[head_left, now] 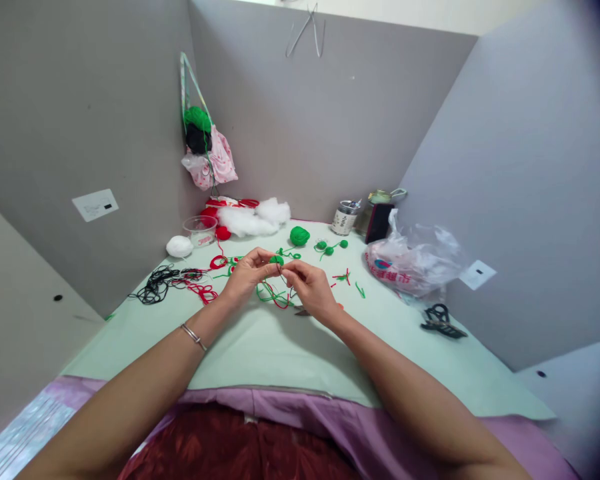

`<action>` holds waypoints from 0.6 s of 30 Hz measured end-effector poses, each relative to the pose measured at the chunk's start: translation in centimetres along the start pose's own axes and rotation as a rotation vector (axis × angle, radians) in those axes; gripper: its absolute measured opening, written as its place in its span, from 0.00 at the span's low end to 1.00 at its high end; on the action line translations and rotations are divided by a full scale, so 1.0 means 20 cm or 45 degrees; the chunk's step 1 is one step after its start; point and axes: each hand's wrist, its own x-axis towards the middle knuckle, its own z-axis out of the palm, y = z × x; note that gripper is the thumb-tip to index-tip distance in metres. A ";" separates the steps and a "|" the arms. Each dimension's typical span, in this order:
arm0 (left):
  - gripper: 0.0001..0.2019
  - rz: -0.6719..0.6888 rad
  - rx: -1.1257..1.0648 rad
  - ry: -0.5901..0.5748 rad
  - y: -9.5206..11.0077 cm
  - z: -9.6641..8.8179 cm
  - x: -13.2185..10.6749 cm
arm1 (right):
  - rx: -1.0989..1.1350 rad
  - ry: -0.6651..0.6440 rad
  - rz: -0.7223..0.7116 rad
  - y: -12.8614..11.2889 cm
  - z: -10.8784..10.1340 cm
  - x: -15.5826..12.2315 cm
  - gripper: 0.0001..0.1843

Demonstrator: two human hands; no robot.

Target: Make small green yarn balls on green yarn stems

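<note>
A: Hands first. Count: two, meeting over the tabletop point(230, 360). State?

B: Left hand point(245, 275): thumb and fingers pinched on one small green yarn piece point(277, 259). Right hand point(311, 285): thumb and forefinger closed on a dark strand point(281, 268) crossing that piece. Whether a needle is there: too small to tell.

A: Position of the piece?

B: At the left fingertips, between the hands, nearer the wearer than the green yarn ball point(300, 236).

A: Balls on the surface?

B: Large green, one. Small green balls point(329, 251), three, to its right. White yarn ball point(179, 247), one, beside one clear plastic tub point(200, 231).

A: Loose material?

B: Black yarn tangle point(161, 285), one, left of the hands; red yarn point(204, 292) just beside it. Green and red offcuts point(347, 276) to the right overlap, so uncounted. Scissors point(301, 311), one pair, partly hidden by the right hand.

A: Far edge and right side?

B: White stuffing point(247, 222), two clumps; printed can point(345, 219), one; plastic bag point(413, 263), one; black claw clip point(443, 322), one.
</note>
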 end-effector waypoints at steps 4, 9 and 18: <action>0.14 -0.076 -0.103 -0.023 0.01 0.02 -0.01 | -0.156 0.074 -0.152 0.02 0.01 -0.01 0.11; 0.15 -0.034 -0.067 -0.009 -0.02 0.02 -0.01 | -0.005 0.099 0.002 0.03 0.03 -0.01 0.11; 0.17 0.093 0.150 0.069 -0.01 0.01 0.00 | 0.342 -0.180 0.196 0.03 -0.04 0.05 0.11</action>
